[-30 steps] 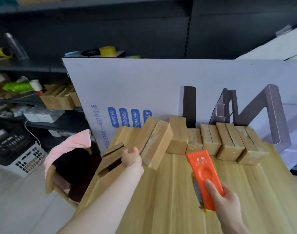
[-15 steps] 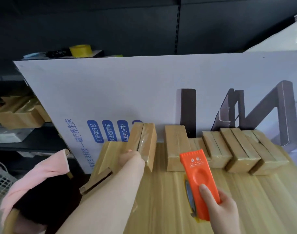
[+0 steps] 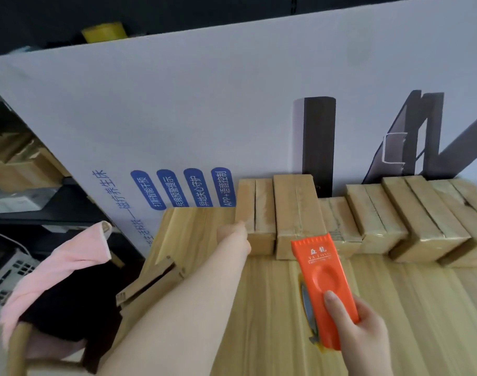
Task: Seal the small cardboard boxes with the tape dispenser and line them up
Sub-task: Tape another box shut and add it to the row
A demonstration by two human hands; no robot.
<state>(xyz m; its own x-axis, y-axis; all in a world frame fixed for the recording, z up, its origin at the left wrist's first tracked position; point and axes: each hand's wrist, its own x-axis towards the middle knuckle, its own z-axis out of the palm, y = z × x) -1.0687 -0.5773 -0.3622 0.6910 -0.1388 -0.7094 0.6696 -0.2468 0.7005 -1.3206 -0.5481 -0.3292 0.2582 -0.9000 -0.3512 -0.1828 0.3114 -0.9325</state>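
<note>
A small cardboard box (image 3: 256, 213) stands at the left end of a row of several taped boxes (image 3: 411, 221) along the back of the wooden table (image 3: 272, 335). My left hand (image 3: 233, 237) grips this end box by its left side; the fingers are mostly hidden behind it. The box touches its neighbour (image 3: 297, 213) on the right. My right hand (image 3: 359, 332) holds an orange tape dispenser (image 3: 324, 278) by its lower end, just above the table in front of the row, with the tape roll showing on its left side.
A large white printed cardboard panel (image 3: 231, 109) stands upright right behind the boxes. A flat unfolded carton (image 3: 150, 280) lies at the table's left edge. Left of the table stands a chair with a pink cloth (image 3: 58, 267), and shelves with a yellow roll (image 3: 104, 32) behind.
My left hand carried the tilted box rightwards and back and set it upright against the row's left end. The dispenser in my right hand stayed nearly still. The camera moved closer.
</note>
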